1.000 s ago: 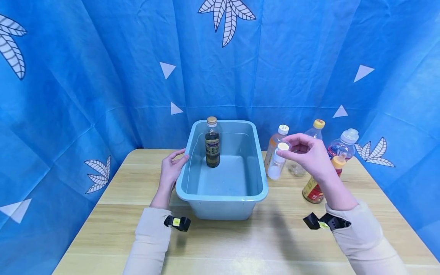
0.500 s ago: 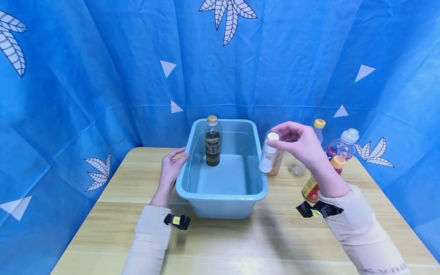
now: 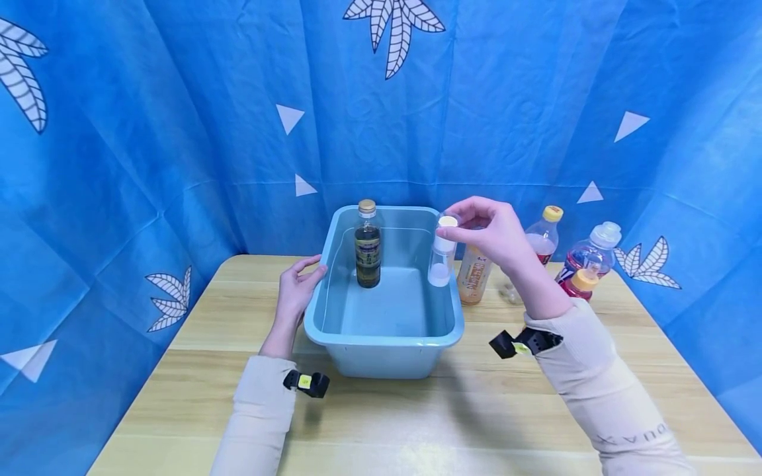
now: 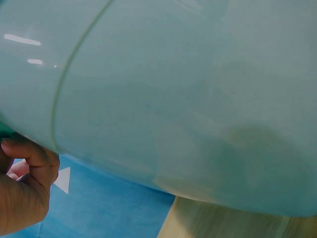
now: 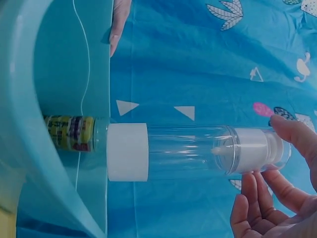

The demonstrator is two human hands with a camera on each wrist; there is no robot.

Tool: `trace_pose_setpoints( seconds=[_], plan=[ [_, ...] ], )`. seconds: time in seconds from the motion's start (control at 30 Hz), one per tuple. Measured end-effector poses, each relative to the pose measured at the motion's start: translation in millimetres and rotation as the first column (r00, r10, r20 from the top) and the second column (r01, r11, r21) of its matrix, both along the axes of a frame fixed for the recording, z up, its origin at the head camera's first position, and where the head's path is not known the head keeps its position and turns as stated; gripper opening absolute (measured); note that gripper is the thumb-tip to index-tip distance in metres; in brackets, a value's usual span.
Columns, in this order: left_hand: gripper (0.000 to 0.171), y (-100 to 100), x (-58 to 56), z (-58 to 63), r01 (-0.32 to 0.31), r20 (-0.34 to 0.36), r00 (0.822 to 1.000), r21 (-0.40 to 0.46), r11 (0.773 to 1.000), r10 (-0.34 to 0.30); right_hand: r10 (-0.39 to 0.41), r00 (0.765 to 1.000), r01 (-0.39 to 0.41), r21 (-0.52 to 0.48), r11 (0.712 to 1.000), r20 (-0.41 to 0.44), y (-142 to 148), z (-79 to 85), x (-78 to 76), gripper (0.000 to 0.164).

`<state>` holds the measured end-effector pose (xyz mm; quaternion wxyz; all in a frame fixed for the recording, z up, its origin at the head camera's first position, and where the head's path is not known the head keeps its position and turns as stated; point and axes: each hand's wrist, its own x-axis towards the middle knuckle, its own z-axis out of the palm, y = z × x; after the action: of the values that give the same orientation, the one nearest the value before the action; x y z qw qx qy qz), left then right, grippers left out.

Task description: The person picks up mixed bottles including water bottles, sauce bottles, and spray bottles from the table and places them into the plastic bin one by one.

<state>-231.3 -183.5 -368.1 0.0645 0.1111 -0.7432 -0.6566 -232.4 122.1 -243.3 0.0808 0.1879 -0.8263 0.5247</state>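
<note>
My right hand pinches a clear pump bottle by its capped top and holds it over the right side of a light-blue plastic tub. In the right wrist view the bottle shows a white base and a white pump under a clear cap, between thumb and fingertips. A dark glass bottle with a tan cap stands inside the tub, towards the back left. On the tub's left rim my left hand keeps hold, the wall filling the left wrist view.
Right of the tub stands an orange drink bottle, partly behind the right hand. Farther right are a yellow-capped bottle, a clear-capped bottle and an orange-capped bottle. A blue curtain hangs behind the wooden table.
My right hand has carried the pump bottle leftward, from beside the orange drink bottle, past the tub's right rim to over its inside. The left hand and tub have stayed put.
</note>
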Motion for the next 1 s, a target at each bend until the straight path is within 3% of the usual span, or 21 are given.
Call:
trace_pose_setpoints(
  seconds=[0.5, 1.0],
  plan=[
    [0.041, 0.1, 1.8, -1.3, 0.001, 0.004, 1.000, 0.002, 1.000, -0.001, 0.013, 0.999, -0.012, -0.025, 1.000, 0.032, -33.0, -5.1, -24.2, 0.033],
    [0.041, -0.1, 1.1, -1.4, -0.001, 0.002, 1.000, 0.000, 1.000, 0.001, 0.014, 0.993, -0.011, -0.029, 1.000, 0.120, -66.0, -15.5, -47.8, 0.030]
  ],
)
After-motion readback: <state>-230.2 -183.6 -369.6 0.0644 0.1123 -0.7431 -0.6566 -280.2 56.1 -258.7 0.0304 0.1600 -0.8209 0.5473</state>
